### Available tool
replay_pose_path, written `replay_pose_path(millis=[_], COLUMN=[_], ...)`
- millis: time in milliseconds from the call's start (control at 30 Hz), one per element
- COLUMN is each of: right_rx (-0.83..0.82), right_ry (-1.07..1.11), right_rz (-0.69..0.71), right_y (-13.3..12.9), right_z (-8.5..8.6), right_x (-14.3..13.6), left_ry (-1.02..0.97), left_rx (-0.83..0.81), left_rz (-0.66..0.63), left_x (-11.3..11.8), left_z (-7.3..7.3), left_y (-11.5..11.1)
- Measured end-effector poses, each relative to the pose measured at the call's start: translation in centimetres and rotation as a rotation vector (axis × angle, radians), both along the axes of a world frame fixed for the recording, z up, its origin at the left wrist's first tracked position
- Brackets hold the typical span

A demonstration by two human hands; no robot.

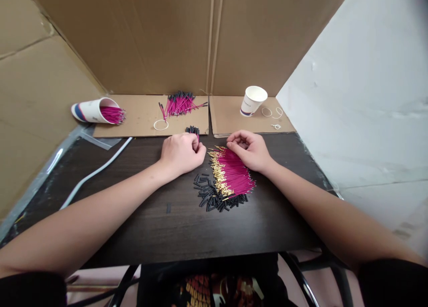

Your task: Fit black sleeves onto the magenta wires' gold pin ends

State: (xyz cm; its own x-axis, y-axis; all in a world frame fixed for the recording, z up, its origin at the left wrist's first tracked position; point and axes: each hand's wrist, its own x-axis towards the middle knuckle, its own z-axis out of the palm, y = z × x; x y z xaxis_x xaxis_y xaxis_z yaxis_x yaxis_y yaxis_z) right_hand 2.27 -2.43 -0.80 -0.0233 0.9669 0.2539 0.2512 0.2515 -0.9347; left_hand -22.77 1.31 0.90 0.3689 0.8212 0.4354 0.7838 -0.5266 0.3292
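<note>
My left hand (180,153) is closed around a small bundle of pink wires (193,130) whose black-capped ends stick out past my fingers. My right hand (249,149) rests on the far end of a pile of pink wires with gold tips (230,171) on the dark table (133,218), fingers curled at the pile; whether it holds a wire is hidden. Loose black sleeves (209,195) lie scattered at the pile's near left side.
A finished heap of capped pink wires (180,104) lies on cardboard at the back. A tipped cup (92,111) holds more pink wires at the left. An upright paper cup (252,100) and rubber bands (272,112) sit at the right. Cardboard walls surround the table.
</note>
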Motion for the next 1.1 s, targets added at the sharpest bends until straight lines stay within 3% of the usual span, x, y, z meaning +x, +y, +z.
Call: replay_pose_path(millis=[67,233,333,1100], right_rx=[0.013,0.064,0.095,0.06], right_ry=[-0.001,-0.019,-0.049,0.014], right_rz=[0.002,0.064,0.097,0.076], right_y=[-0.09,-0.5,-0.78,-0.84], right_z=[0.02,0.25,0.5,0.46], right_x=[-0.07,-0.29,-0.47,-0.49], left_ry=[-0.049,-0.121,-0.122,-0.151], left_rx=[0.035,0.112,0.115,0.124], left_rz=[-0.081,-0.43,-0.542,-0.565], left_x=[0.07,0.19,0.21,0.2], left_z=[-0.14,-0.72,-0.85,-0.97], left_y=[-0.13,-0.28,-0.33,-0.22])
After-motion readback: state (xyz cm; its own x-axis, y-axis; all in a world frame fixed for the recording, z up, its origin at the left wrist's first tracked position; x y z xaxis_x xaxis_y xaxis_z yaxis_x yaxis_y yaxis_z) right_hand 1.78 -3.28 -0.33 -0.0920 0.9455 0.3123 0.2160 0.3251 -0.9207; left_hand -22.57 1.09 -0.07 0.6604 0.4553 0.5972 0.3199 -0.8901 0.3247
